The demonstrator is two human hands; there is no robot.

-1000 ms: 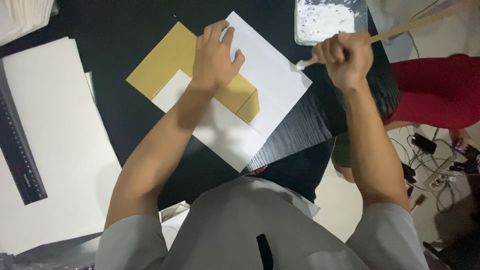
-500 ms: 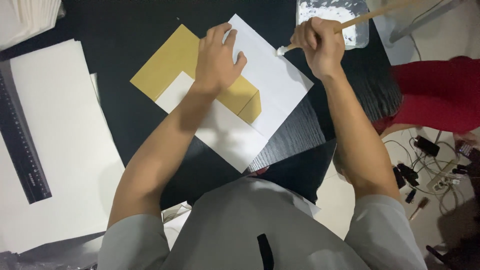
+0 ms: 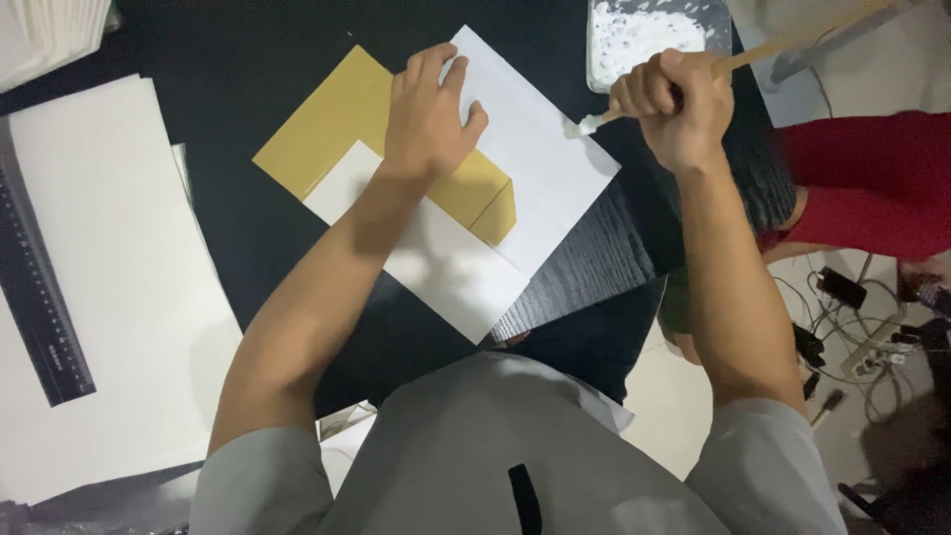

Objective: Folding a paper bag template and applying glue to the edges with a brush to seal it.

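Nearest the person's grey shirt, a white rectangular sheet of paper (image 3: 466, 267) lies at an angle on the black wood-grain counter (image 3: 594, 267). On it rests a folded mustard-yellow paper piece (image 3: 337, 129), which the left hand (image 3: 428, 114) presses flat with spread fingers, holding nothing. Just right of it, the right hand (image 3: 669, 104) is closed in a fist around a long wooden-handled brush (image 3: 783, 42), whose white-coated tip hovers over the sheet's far right edge. Beyond, a shallow tray of white paste (image 3: 649, 35) sits at the counter's far edge. Far left, a black ruler (image 3: 40, 297) lies on large white sheets (image 3: 109, 297).
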